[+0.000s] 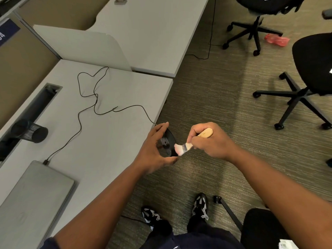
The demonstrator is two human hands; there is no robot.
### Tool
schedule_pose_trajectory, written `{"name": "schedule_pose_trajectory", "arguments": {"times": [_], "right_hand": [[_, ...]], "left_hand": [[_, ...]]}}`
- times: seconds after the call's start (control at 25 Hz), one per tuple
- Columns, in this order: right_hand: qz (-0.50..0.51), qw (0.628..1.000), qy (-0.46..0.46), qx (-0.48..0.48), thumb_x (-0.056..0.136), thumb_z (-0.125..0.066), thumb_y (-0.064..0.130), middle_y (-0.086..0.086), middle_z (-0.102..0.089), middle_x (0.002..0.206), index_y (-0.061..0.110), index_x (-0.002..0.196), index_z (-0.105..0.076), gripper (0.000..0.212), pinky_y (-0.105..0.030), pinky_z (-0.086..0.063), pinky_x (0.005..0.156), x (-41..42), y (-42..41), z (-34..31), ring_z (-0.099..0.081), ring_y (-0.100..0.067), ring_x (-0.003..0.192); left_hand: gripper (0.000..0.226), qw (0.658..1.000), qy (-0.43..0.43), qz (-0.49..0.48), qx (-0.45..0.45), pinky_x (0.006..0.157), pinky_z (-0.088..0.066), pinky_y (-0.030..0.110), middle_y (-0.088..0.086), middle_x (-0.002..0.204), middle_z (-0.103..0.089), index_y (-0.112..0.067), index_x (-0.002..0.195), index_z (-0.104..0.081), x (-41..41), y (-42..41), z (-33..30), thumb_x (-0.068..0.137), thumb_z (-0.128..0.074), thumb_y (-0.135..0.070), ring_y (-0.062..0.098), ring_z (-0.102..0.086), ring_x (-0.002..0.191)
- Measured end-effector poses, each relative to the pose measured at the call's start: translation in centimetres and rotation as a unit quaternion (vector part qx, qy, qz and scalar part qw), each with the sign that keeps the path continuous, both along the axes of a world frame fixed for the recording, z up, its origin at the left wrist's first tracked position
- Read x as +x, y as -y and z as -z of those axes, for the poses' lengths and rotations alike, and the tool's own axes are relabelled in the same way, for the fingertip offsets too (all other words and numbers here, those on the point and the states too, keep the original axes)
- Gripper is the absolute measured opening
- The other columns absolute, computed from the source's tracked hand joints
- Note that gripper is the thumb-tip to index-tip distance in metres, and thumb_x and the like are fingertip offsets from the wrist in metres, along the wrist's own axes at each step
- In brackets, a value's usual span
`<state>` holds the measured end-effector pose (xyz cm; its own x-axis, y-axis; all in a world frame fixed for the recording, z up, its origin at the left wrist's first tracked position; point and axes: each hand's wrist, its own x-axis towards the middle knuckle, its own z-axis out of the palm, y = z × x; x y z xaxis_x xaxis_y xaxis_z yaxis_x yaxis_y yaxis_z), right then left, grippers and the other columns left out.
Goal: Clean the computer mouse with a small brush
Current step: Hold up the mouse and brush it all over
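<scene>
Nearest the camera, the right hand (208,141) has its fingers curled round the wooden handle of the brush (190,143), whose pale bristles reach left and touch the lower edge of the mouse (168,142). The left hand (156,150) pinches the mouse between fingertips at its far end and thumb at its near end, holding it in the air just off the edge of the desk (107,141), over the carpet. The mouse is turned so its underside, with the sensor opening showing, faces the brush; its long axis runs roughly away from the person, with the cord end farthest. To do this stroke well, I judge the left grip should stay on the ends so the underside is left bare, and the brush should sweep lightly along the long axis, flicking dust away from the sensor opening rather than into it, with the bristles barely bent. Beyond the hands, the cable (115,109) trails in loose loops across the desk to a closed laptop (36,191).
</scene>
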<state>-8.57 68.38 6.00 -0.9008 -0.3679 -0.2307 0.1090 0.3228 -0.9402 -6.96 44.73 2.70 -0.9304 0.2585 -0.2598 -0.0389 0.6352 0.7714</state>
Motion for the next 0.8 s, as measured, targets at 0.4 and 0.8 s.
{"name": "schedule_pose_trajectory", "arguments": {"times": [0.4, 0.8], "right_hand": [[0.046, 0.996, -0.072, -0.012, 0.099, -0.068, 0.025, -0.010, -0.074, 0.080, 0.026, 0.104, -0.075, 0.009, -0.029, -0.041, 0.051, -0.9, 0.5, 0.2, -0.052, -0.010, 0.058], [0.052, 0.997, -0.062, -0.006, 0.094, -0.064, 0.012, -0.017, -0.067, 0.068, 0.019, 0.085, -0.074, 0.015, -0.027, -0.036, 0.045, -0.9, 0.6, -1.4, -0.048, -0.011, 0.049]], "left_hand": [[0.154, 0.998, 0.033, -0.022, 0.049, 0.107, -0.049, 0.021, -0.017, 0.162, -0.031, -0.059, 0.156, 0.018, -0.3, 0.0, 0.2, 0.066, -0.099, -0.015, 0.002, -0.042, 0.143], [0.155, 0.999, 0.020, -0.024, 0.039, 0.112, -0.047, 0.027, -0.011, 0.169, -0.027, -0.059, 0.155, 0.019, -0.7, -0.1, 0.4, 0.066, -0.099, -0.014, 0.005, -0.034, 0.149]]}}
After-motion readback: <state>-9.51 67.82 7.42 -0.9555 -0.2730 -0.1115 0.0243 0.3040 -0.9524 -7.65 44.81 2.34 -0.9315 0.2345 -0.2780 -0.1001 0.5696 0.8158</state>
